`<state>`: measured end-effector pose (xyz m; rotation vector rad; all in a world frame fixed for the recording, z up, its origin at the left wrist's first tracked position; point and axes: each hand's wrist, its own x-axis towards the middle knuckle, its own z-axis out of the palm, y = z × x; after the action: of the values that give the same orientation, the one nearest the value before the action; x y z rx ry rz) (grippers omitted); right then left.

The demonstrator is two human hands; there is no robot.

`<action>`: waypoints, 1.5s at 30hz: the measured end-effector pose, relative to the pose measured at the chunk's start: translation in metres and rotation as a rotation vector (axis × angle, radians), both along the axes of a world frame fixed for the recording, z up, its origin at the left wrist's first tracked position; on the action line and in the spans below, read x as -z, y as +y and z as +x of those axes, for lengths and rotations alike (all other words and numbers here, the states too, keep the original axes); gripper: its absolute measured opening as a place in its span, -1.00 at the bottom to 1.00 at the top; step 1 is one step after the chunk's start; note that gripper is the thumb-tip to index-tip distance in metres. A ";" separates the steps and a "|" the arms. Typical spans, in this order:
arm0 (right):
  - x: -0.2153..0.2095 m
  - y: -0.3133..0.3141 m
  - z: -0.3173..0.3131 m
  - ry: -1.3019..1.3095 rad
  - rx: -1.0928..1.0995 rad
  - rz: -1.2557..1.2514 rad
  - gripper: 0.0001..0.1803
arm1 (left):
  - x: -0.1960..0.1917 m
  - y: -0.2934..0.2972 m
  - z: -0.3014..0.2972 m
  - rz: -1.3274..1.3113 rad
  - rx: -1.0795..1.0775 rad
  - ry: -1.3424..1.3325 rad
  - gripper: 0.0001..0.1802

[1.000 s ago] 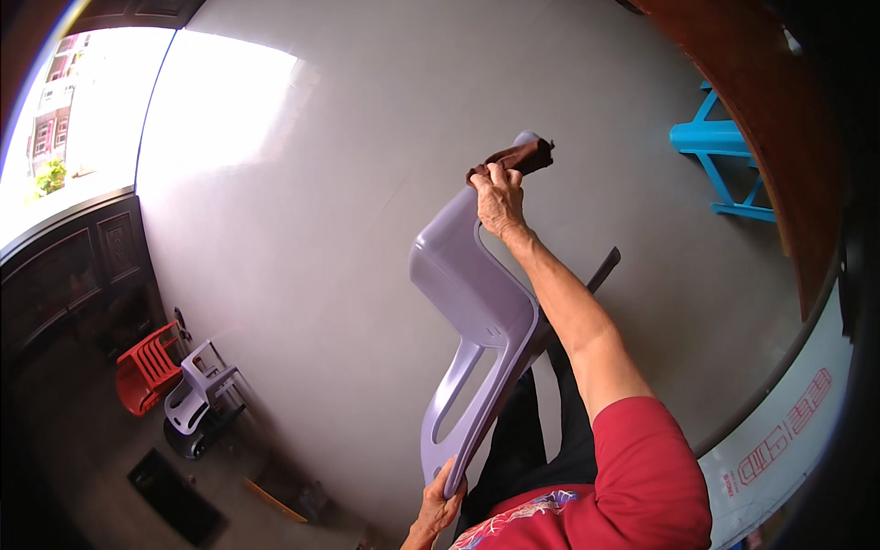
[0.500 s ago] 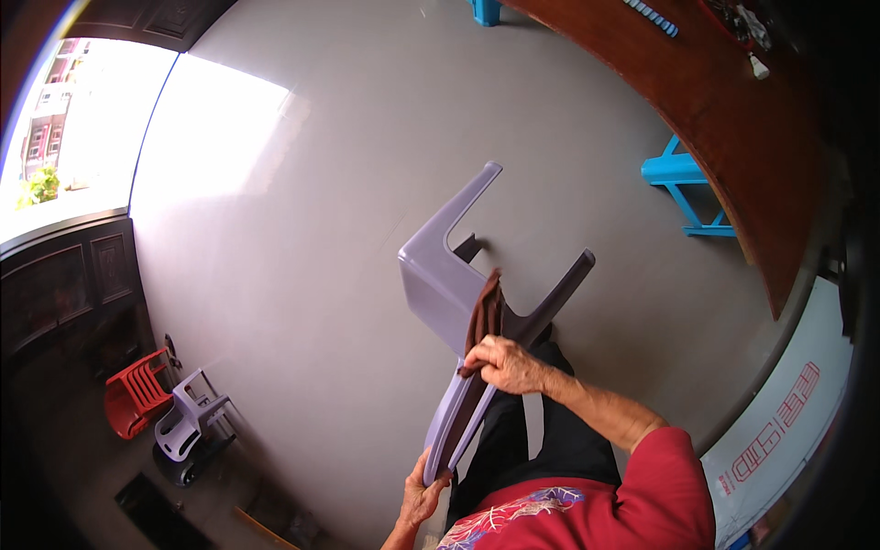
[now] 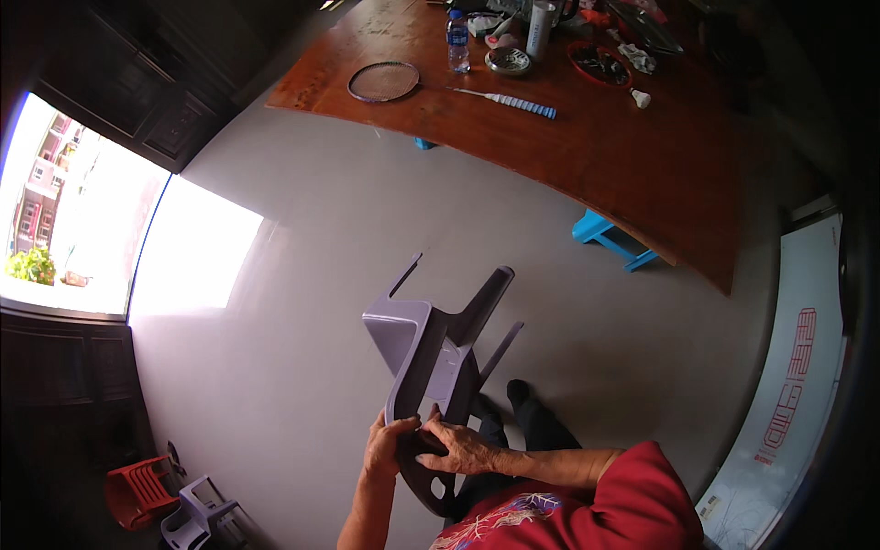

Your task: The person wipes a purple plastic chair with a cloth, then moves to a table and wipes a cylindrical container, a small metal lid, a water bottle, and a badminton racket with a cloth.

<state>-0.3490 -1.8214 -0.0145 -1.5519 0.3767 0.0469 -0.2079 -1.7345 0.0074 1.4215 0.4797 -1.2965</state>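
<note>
A light purple plastic chair [image 3: 449,365] is tipped over in front of me, its legs pointing away and its darker, shaded side toward me. My left hand [image 3: 389,442] is closed around the edge of the chair near its slotted end. Against the same part lies my right hand [image 3: 463,449], fingers bent and close to the left one. Between its thumb and fingers shows a dark brown patch, apparently the bunched cloth [image 3: 430,444], mostly hidden by the hand.
A brown wooden table [image 3: 642,165] curves across the far side, bearing a badminton racket [image 3: 518,104], a water bottle [image 3: 458,41] and a red dish [image 3: 600,66]. Beneath its edge stands a blue stool [image 3: 610,240]. Red [image 3: 142,495] and purple [image 3: 197,513] chairs stand at lower left.
The view has shifted, showing more of the table. The chair has been turned, bringing its shaded side toward me. My hands have come close together; the cloth, plainly visible before, is now mostly hidden.
</note>
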 end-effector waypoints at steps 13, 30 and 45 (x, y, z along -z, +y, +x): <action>-0.015 -0.012 -0.060 0.113 0.544 -0.754 -0.64 | 0.012 -0.063 -0.021 -0.255 0.244 -0.167 -0.32; 0.027 -0.141 -0.158 0.183 1.339 0.053 -0.73 | 0.068 0.213 -0.010 0.156 -0.175 -0.202 -0.61; 0.104 -0.145 -0.291 0.016 2.131 0.264 -0.57 | 0.081 0.240 -0.043 0.253 -0.275 -0.152 -0.64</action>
<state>-0.6396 -1.9659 -0.1187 -0.2727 1.7257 -1.4399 -0.2511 -1.4949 -0.0741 1.5855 0.7285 -0.9237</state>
